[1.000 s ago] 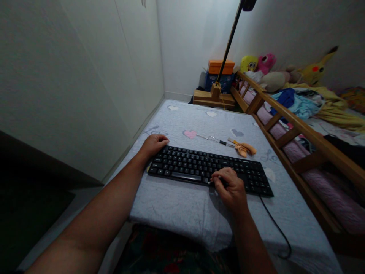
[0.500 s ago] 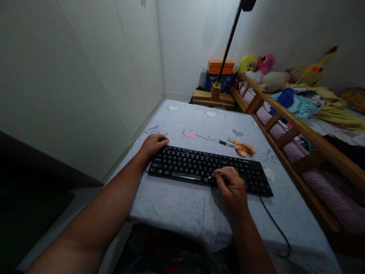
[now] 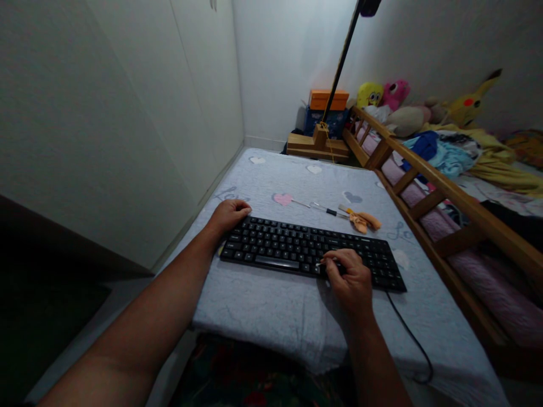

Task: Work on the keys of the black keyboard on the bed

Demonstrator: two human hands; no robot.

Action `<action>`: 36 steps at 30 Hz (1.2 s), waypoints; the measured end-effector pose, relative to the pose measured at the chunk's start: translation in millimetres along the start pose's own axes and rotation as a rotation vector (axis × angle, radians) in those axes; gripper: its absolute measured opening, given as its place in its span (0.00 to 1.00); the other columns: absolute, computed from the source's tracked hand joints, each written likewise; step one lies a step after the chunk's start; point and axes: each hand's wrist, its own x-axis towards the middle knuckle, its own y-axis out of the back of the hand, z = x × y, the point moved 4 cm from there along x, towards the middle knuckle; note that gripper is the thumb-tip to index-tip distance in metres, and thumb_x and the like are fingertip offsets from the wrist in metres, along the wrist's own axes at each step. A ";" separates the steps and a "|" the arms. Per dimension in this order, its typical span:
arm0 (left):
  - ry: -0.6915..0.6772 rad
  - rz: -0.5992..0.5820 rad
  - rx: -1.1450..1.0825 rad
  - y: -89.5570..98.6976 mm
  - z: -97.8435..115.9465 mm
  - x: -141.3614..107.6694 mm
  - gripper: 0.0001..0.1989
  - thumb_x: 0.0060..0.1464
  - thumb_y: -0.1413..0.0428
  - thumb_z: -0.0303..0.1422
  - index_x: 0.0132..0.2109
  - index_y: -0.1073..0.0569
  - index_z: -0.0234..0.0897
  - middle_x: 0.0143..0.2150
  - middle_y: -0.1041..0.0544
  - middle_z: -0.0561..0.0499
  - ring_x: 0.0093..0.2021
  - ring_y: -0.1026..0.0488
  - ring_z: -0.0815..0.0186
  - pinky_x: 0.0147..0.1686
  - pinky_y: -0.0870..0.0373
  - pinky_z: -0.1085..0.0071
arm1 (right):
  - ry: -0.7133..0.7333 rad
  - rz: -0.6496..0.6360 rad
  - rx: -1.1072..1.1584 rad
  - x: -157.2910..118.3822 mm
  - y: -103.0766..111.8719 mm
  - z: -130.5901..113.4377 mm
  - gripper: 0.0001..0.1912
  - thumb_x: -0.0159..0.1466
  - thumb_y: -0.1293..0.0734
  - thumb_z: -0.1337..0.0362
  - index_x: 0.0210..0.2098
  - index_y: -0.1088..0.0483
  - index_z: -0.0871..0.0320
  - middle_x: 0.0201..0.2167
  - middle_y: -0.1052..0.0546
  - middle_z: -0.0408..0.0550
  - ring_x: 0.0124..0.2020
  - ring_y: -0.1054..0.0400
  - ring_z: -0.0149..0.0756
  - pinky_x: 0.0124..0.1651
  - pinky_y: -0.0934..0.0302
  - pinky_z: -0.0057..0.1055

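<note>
A black keyboard lies on the cloth-covered table, slightly slanted. At its far left corner, my left hand holds the edge with fingers closed together. My right hand pinches a thin cotton swab, its white tip down on the keys right of the space bar. The fingers hide most of the swab and some of the keys. Beyond the keyboard lie a second cotton swab, a wire tool with a black middle, a small brush with a yellow part and a crumpled orange cloth.
A black cable runs from the keyboard toward the near right. The wooden bed rail borders the table's right side, with plush toys and clothes behind. A white cabinet stands left. A lamp-like pole rises at the back.
My right hand has shifted slightly right along the bottom row of keys, carrying the cotton swab. My left hand and the keyboard stay in place.
</note>
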 end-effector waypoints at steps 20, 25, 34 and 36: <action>0.018 -0.003 0.008 -0.1 1.7 -1.6 0.15 0.46 0.44 0.42 0.31 0.21 0.35 0.29 0.21 0.49 0.32 0.26 0.60 0.36 0.32 0.66 | 0.014 -0.008 -0.058 -1.4 7.5 2.5 0.06 0.64 0.35 0.66 0.34 0.24 0.55 0.32 0.22 0.46 0.36 0.29 0.39 0.43 0.38 0.39; 0.018 -0.011 0.026 0.4 0.3 -0.5 0.15 0.46 0.44 0.43 0.32 0.21 0.35 0.30 0.20 0.49 0.32 0.25 0.60 0.36 0.32 0.66 | 0.026 -0.014 -0.053 -1.5 8.5 2.2 0.06 0.64 0.35 0.66 0.34 0.25 0.55 0.32 0.23 0.47 0.36 0.30 0.39 0.43 0.38 0.38; 0.013 -0.008 0.029 -0.7 -2.6 0.3 0.16 0.46 0.44 0.44 0.32 0.20 0.36 0.29 0.20 0.50 0.33 0.25 0.59 0.36 0.32 0.66 | 0.098 -0.054 -0.042 -4.7 10.9 -5.1 0.07 0.62 0.36 0.69 0.33 0.25 0.54 0.30 0.25 0.45 0.36 0.31 0.39 0.44 0.39 0.40; 0.012 -0.005 0.024 -0.4 -0.8 -0.4 0.16 0.46 0.44 0.44 0.32 0.20 0.36 0.29 0.20 0.49 0.33 0.25 0.59 0.36 0.32 0.66 | 0.118 -0.060 -0.052 -5.9 11.9 -7.5 0.07 0.62 0.36 0.70 0.34 0.26 0.54 0.29 0.25 0.45 0.36 0.32 0.39 0.45 0.40 0.40</action>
